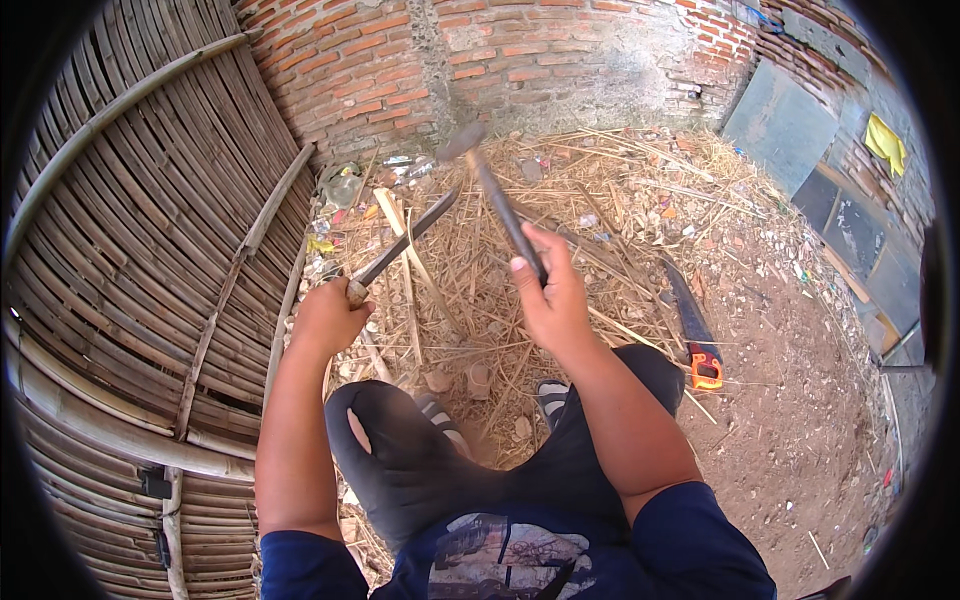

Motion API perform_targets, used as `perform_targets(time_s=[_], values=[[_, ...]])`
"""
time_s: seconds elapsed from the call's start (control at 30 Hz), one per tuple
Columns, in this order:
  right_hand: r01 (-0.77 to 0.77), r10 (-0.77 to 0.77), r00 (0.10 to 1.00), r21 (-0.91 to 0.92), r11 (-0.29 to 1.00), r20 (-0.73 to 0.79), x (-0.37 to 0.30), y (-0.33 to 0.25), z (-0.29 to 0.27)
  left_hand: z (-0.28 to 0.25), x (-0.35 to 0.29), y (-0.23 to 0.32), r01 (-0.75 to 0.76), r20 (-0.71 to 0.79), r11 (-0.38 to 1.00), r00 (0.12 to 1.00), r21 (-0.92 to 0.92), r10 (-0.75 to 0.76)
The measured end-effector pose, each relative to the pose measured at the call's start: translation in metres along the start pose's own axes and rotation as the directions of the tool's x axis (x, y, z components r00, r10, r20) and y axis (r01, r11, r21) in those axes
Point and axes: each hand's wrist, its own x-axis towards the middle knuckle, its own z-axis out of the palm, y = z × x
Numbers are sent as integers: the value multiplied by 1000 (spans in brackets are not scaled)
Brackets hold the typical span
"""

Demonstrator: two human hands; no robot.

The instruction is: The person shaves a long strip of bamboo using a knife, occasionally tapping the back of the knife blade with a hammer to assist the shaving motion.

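My left hand (pixel 328 317) is closed round the handle of a machete (pixel 408 238), whose dark blade slants up and to the right over the straw. In my right hand (pixel 553 298) is a hammer (pixel 508 212), gripped by its dark shaft. The hammer's head is raised toward the brick wall and slightly blurred. It is apart from the machete, to the right of the blade's tip. Pale split bamboo strips (pixel 395 222) lie beneath and beside the blade.
A handsaw (pixel 690 318) with an orange and black handle lies on the ground right of my knee. Woven bamboo fencing (pixel 150 220) rises at left, a brick wall (pixel 520 60) ahead. Grey panels (pixel 785 125) lean at right. Straw and litter cover the ground before my sandalled feet.
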Motion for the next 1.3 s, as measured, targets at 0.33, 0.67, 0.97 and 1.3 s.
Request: perform_targets(time_s=[0.33,0.67,0.97,1.3], values=[[-158,231,950,-313,936,211,0,1,15,8,-1,2,-22,-12,1000,1000,-13,22],[-55,55,998,13,998,-9,-2,4,8,20,-4,6,3,-25,998,1000,-64,-4],[-167,238,940,-276,947,246,-4,27,29,21,1,10,14,0,1000,1000,-10,-14],[132,-127,987,46,990,-101,-2,20,23,33,3,6,45,-7,999,999,-30,-46]])
